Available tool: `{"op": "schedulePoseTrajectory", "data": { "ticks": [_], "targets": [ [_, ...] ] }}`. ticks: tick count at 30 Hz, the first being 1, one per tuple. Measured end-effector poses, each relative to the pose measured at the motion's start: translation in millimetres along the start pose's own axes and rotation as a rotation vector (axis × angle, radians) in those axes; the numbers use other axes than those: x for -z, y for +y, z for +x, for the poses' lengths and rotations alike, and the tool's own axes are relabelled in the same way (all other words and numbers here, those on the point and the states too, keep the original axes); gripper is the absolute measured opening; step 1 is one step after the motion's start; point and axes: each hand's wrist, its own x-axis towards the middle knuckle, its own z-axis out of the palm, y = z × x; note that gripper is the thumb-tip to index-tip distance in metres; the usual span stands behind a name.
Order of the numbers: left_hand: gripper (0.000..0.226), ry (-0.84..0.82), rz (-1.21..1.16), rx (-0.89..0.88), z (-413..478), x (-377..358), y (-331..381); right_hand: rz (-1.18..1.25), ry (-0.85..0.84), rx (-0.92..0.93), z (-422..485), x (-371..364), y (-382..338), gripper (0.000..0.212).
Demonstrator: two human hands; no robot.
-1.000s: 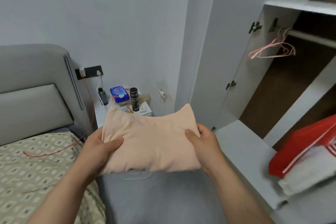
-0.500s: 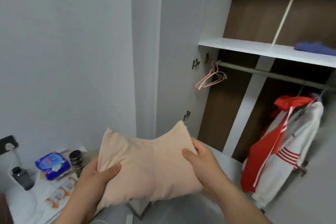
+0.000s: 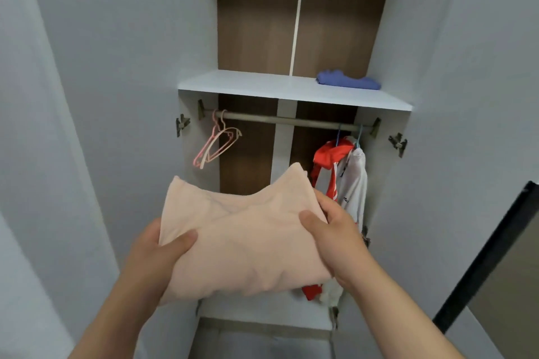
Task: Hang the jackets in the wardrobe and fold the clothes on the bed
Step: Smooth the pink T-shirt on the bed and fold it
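A person faced an open wardrobe [image 3: 253,23], holding a folded peach garment [image 3: 242,245] level in front of it, below the shelf [image 3: 248,84] and in front of the rail [image 3: 291,121]; the left hand [image 3: 162,251] gripped its left edge and the right hand [image 3: 335,230] its right edge; the fingers of both were clamped on the cloth, thumbs on top. A folded blue cloth [image 3: 348,83] lay near the shelf's right end. The step in hand was probably stowing the fold on that shelf; doing it well would mean raising it flat, with even grips so the layers did not slide; then easing it over the shelf's front edge, left of the blue cloth, clear of the pink hangers [image 3: 217,143] and the red and white jackets [image 3: 351,178] hung on the rail.
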Motion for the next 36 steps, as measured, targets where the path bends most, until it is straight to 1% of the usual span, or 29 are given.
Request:
{"op": "schedulePoseTrajectory", "data": {
  "ticks": [3, 4, 7, 12, 14, 17, 22, 25, 28, 30, 33, 36],
  "targets": [
    [0.025, -0.05, -0.05, -0.056, 38.0, -42.5, 6.8, 0.029, 0.088, 0.041, 28.1, 34.2, 0.5, 0.049],
    [0.023, -0.064, -0.063, -0.075, 49.2, -56.9, 10.9, 0.037, 0.115, 0.048, 38.6, 45.9, 0.4, 0.047],
    [0.028, -0.109, -0.095, -0.149, 81.0, -100.2, 31.8, 0.051, 0.179, 0.093, 73.7, 80.3, -3.6, 0.044],
    [0.045, -0.175, -0.1, -0.298, 128.1, -163.7, 74.8, 0.061, 0.273, 0.179, 136.0, 125.2, -12.1, 0.046],
    [0.044, -0.189, -0.09, -0.339, 145.0, -182.9, 93.6, 0.051, 0.284, 0.22, 158.7, 139.2, -21.1, 0.048],
    [0.034, -0.185, -0.055, -0.39, 171.5, -204.9, 117.9, 0.031, 0.306, 0.274, 189.7, 157.8, -34.2, 0.046],
    [0.032, -0.216, -0.01, -0.416, 220.8, -235.4, 148.4, -0.036, 0.349, 0.316, 236.5, 178.8, -52.0, 0.045],
    [0.028, -0.243, 0.015, -0.448, 255.1, -258.9, 160.0, -0.078, 0.346, 0.28, 270.4, 191.7, -59.3, 0.042],
    [0.022, -0.269, 0.064, -0.468, 295.4, -285.3, 175.1, -0.118, 0.362, 0.229, 310.6, 202.9, -66.3, 0.052],
    [0.021, -0.308, 0.11, -0.46, 326.7, -303.7, 186.2, -0.194, 0.398, 0.217, 340.1, 210.4, -68.8, 0.059],
    [0.016, -0.386, 0.176, -0.393, 373.2, -334.9, 195.0, -0.35, 0.483, 0.202, 388.9, 225.1, -63.2, 0.061],
    [0.008, -0.466, 0.285, -0.339, 407.9, -369.4, 190.6, -0.514, 0.52, 0.142, 427.2, 239.0, -51.3, 0.063]
  ]
}}
